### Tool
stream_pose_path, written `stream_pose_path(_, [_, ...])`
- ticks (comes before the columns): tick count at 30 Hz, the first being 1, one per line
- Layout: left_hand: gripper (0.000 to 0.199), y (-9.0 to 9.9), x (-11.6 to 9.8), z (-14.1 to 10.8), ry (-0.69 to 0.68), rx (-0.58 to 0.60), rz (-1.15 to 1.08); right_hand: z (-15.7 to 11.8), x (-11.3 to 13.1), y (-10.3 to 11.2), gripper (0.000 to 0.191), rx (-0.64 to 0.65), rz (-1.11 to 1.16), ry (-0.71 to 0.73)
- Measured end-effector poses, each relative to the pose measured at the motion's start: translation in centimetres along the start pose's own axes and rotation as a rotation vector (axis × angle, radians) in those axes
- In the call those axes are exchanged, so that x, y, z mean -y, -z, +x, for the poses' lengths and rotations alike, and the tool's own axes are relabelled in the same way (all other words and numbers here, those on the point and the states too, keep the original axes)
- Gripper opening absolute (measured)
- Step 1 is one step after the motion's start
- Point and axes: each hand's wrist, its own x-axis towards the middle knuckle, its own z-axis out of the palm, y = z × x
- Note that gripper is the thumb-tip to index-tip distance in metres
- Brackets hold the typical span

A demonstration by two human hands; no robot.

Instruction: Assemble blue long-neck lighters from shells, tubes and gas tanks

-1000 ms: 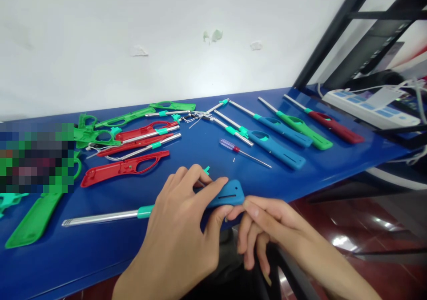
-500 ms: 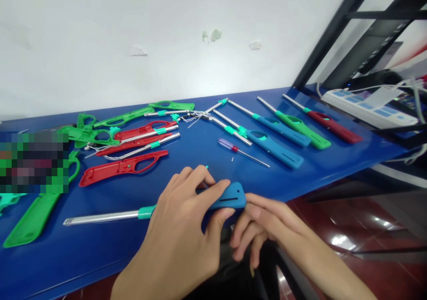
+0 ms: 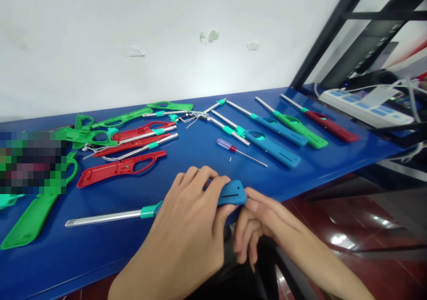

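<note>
My left hand is closed around the handle of a blue gas lighter, hiding the middle of it. The lighter's silver tube points left over the table, with a teal collar where it joins the handle. At the handle's rounded right end, the thumb and forefinger of my right hand pinch the edge; its other fingers curl below. Beyond my hands lies a screwdriver with a clear purple and red handle, beside a tiny pale screw-like piece.
Whole lighters lie at the right: two blue ones, a green one and a red one. Red shell halves, green shell halves and wired tubes spread left and centre. A power strip sits beyond the black frame.
The lighter has shifted slightly right, and my left hand covers a little less of it near the collar. My right hand keeps its pinch at the end. The view has shifted a little.
</note>
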Motion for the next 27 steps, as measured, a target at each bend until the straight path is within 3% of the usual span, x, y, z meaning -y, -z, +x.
stream_pose_path(6, [0.023, 0.4, -0.7, 0.9, -0.139, 0.057, 0.024, -0.1, -0.1, -0.1, 0.050, -0.045, -0.036, -0.008])
stream_pose_path(14, [0.039, 0.5, -0.5, 1.2, -0.229, 0.030, 0.115, -0.1, -0.6, 0.0, 0.060, -0.098, -0.152, -0.030])
stream_pose_path(19, [0.045, 1.0, -0.9, 1.0, -0.243, 0.108, 0.170, -0.3, -0.2, 0.1, 0.085, -0.095, -0.134, -0.010])
stream_pose_path(22, [0.056, 1.0, -1.0, 0.8, -0.284, 0.048, 0.201, -0.4, -0.5, 0.4, 0.095, -0.163, -0.140, -0.046])
stream_pose_path(24, [0.053, 1.1, -0.9, 0.9, -0.231, 0.047, 0.156, -0.3, -0.8, 0.4, 0.087, -0.191, -0.146, -0.041])
stream_pose_path(27, [0.036, 1.3, -0.8, 1.3, -0.085, 0.122, -0.019, 0.0, -1.0, 0.3, 0.063, -0.086, -0.104, 0.019])
